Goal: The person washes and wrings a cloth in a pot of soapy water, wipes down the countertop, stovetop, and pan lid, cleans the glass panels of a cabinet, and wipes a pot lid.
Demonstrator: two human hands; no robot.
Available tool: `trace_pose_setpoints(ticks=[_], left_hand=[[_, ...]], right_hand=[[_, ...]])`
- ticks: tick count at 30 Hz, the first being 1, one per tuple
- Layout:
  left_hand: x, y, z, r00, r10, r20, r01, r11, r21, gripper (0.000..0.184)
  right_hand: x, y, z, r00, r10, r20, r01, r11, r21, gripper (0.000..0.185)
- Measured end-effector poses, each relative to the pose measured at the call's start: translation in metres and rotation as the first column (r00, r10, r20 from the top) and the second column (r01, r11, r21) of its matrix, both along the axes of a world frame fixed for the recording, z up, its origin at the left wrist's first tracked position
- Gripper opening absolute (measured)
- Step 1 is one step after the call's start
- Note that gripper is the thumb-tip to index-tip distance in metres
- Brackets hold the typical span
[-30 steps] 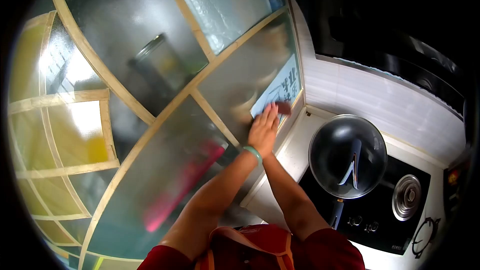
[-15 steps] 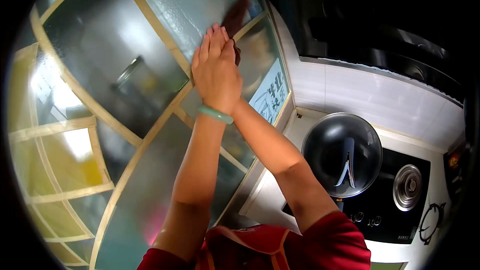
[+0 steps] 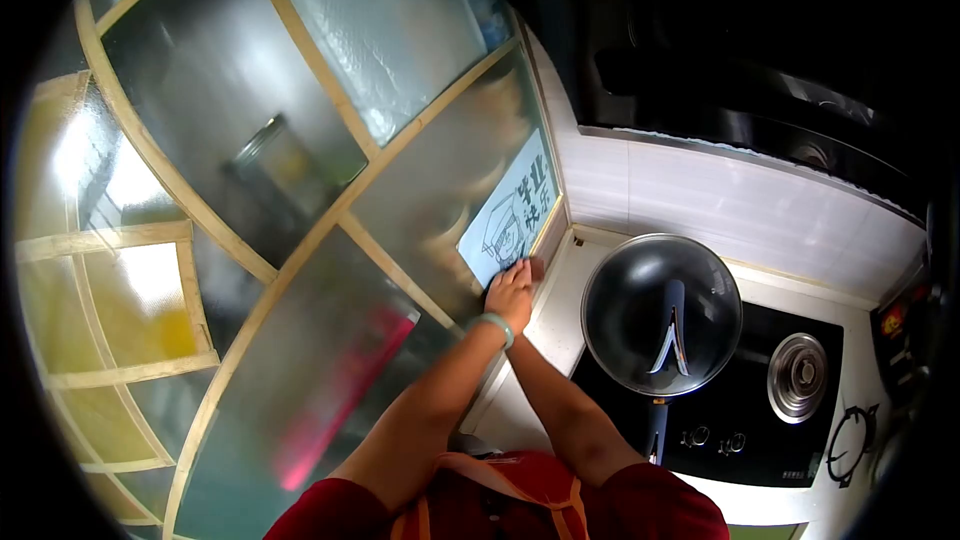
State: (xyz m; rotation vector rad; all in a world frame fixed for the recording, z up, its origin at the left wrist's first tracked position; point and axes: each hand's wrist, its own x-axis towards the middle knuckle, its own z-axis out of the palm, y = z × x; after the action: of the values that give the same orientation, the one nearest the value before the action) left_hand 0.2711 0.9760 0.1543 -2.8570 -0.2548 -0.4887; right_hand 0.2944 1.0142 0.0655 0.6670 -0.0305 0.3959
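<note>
My left hand [image 3: 508,297], with a pale green bangle on its wrist, lies with fingers stretched over my right hand [image 3: 523,318], near the lower edge of the illustrated paper [image 3: 507,215] on the frosted glass panel [image 3: 440,175]. Most of my right hand is covered. A small dark reddish-brown object [image 3: 537,268] sticks out beside the fingertips; its full shape is hidden, and it seems to be in my right hand.
Right of my arms, a wok [image 3: 620,315] with a folded item [image 3: 675,325] inside sits on the black gas hob [image 3: 750,395]. A round pan support [image 3: 850,445] lies on the counter [image 3: 545,380]. Pale wood strips [image 3: 385,270] frame the glass. A dark range hood [image 3: 730,100] is above.
Both hands went from the paper up and left across the glass, then came back down and right to the paper's lower edge. The brown object moved with them.
</note>
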Motion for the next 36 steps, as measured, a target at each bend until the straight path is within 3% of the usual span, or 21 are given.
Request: trace_pose_setpoints(ticks=[1,3,4,5,6,8,9,12,14,17,19,20,22,24,25,26,27,28,32,36], left_hand=[[-0.004,0.001,0.0,0.999,0.035,-0.007,-0.035,0.998,-0.053,0.031],[-0.006,-0.004,0.027,0.999,0.019,-0.051,-0.02,1.0,-0.013,0.028],[-0.003,-0.009,0.058,0.996,0.01,-0.088,-0.008,1.0,0.022,0.026],[0.004,-0.009,0.085,0.998,-0.049,0.033,0.048,0.999,0.021,0.027],[0.016,-0.009,0.109,0.965,-0.029,0.262,0.003,0.995,0.099,0.027],[0.032,-0.019,0.191,0.854,-0.122,0.506,0.046,0.986,0.159,0.026],[0.035,-0.018,0.221,0.876,-0.091,0.474,-0.044,0.963,0.265,0.025],[0.067,-0.012,0.288,0.693,-0.154,0.704,-0.049,0.965,0.259,0.025],[0.098,0.002,0.289,0.696,-0.181,0.695,-0.036,0.958,0.286,0.025],[0.133,0.015,0.265,0.703,-0.223,0.676,-0.024,0.942,0.336,0.025],[0.156,0.026,0.229,0.797,-0.212,0.565,0.065,0.961,0.269,0.026],[0.158,0.029,0.21,0.899,-0.141,0.414,0.038,0.969,0.246,0.029],[0.17,0.034,0.162,0.899,-0.121,0.421,0.027,0.975,0.222,0.031],[0.174,0.036,0.119,0.897,-0.091,0.433,0.006,0.981,0.194,0.033],[0.172,0.036,0.101,0.959,-0.062,0.276,0.015,0.985,0.169,0.034],[0.169,0.036,0.085,0.993,-0.038,0.114,0.021,0.989,0.145,0.036],[0.166,0.039,0.061,0.993,-0.03,0.118,0.013,0.989,0.145,0.036],[0.161,0.041,0.034,0.998,-0.018,0.067,0.015,0.998,0.055,0.035],[0.128,0.034,-0.006,0.996,0.041,-0.073,-0.054,0.981,-0.186,0.033],[0.059,0.003,0.004,0.977,0.06,-0.205,-0.108,0.967,-0.23,0.031]], right_hand=[[0.0,0.0,0.006,0.999,0.034,-0.026,-0.031,0.994,0.108,0.043],[0.007,-0.002,0.036,0.997,-0.037,0.073,0.054,0.967,-0.25,0.043],[0.015,-0.004,0.063,0.979,-0.082,0.186,0.159,0.88,-0.448,0.043],[0.02,-0.01,0.101,0.936,-0.114,0.333,0.304,0.741,-0.599,0.043],[0.027,-0.016,0.141,0.851,-0.133,0.509,0.487,0.565,-0.666,0.043],[0.045,-0.026,0.221,0.605,-0.152,0.781,0.783,0.29,-0.551,0.043],[0.053,-0.029,0.258,0.478,-0.157,0.864,0.87,0.221,-0.441,0.043],[0.082,-0.027,0.335,0.249,-0.142,0.958,0.949,0.231,-0.213,0.044],[0.108,-0.016,0.353,0.191,-0.13,0.973,0.969,0.185,-0.165,0.044],[0.151,0.009,0.32,0.14,-0.075,0.987,0.964,-0.217,-0.153,0.043],[0.166,0.01,0.276,0.181,0.049,0.982,0.878,-0.458,-0.139,0.042],[0.171,0.011,0.257,0.225,0.145,0.964,0.808,-0.581,-0.101,0.042],[0.174,0.011,0.216,0.371,0.378,0.848,0.639,-0.767,0.062,0.041],[0.17,0.006,0.181,0.518,0.583,0.625,0.536,-0.791,0.293,0.041],[0.165,0.0,0.168,0.567,0.665,0.487,0.531,-0.746,0.401,0.042],[0.16,-0.005,0.157,0.589,0.733,0.34,0.547,-0.672,0.499,0.042],[0.154,-0.011,0.15,0.597,0.776,0.204,0.57,-0.59,0.572,0.042],[0.142,-0.023,0.145,0.544,0.839,0.019,0.634,-0.426,0.645,0.042],[0.11,-0.029,0.102,0.521,0.853,0.026,0.645,-0.413,0.643,0.042],[0.054,-0.039,0.072,0.487,0.872,0.049,0.707,-0.427,0.564,0.041]])
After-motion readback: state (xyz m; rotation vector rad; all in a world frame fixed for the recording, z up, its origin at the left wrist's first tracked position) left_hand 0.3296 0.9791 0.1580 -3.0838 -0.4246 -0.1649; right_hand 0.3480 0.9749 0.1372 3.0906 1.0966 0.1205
